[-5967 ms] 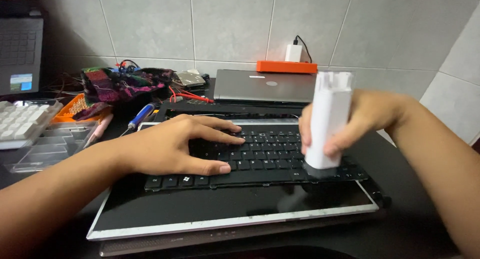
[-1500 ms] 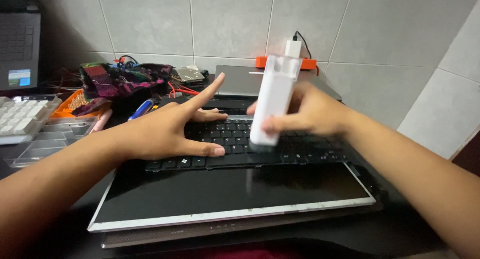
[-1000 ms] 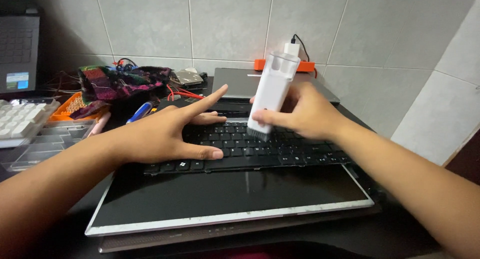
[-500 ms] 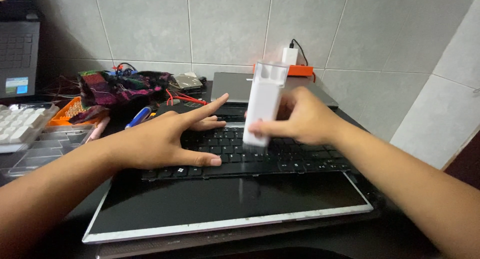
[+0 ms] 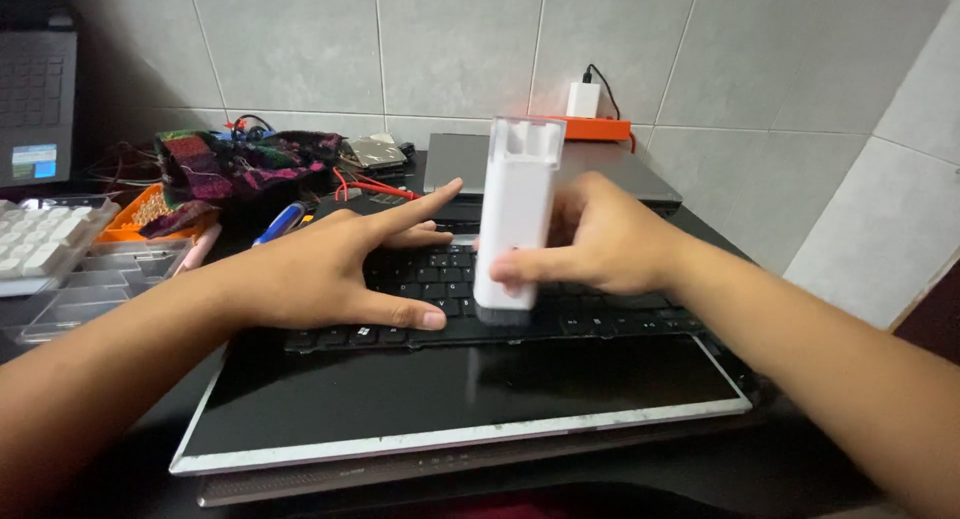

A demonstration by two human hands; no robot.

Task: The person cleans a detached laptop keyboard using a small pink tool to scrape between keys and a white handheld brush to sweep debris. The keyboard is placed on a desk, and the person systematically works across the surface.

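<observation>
Head view: right hand (image 5: 610,241) grips white brush tool (image 5: 514,219) upright on black keyboard (image 5: 560,299).

One white upright plastic cleaning brush (image 5: 517,214). Two laptops: a black opened-flat one (image 5: 460,389) and a closed grey one (image 5: 600,169). One white loose keyboard (image 5: 35,254).

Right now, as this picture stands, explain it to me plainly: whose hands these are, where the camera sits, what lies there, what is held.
One camera, worn on a person's head, looks down at that person's own bare hands. The left hand lies flat, fingers spread, on a black keyboard that rests on a dark screen panel. The right hand holds a white upright brush tool, its lower end on the keys. Behind sit a closed grey laptop, an orange box and a colourful cloth. At far left is a white keyboard.
</observation>
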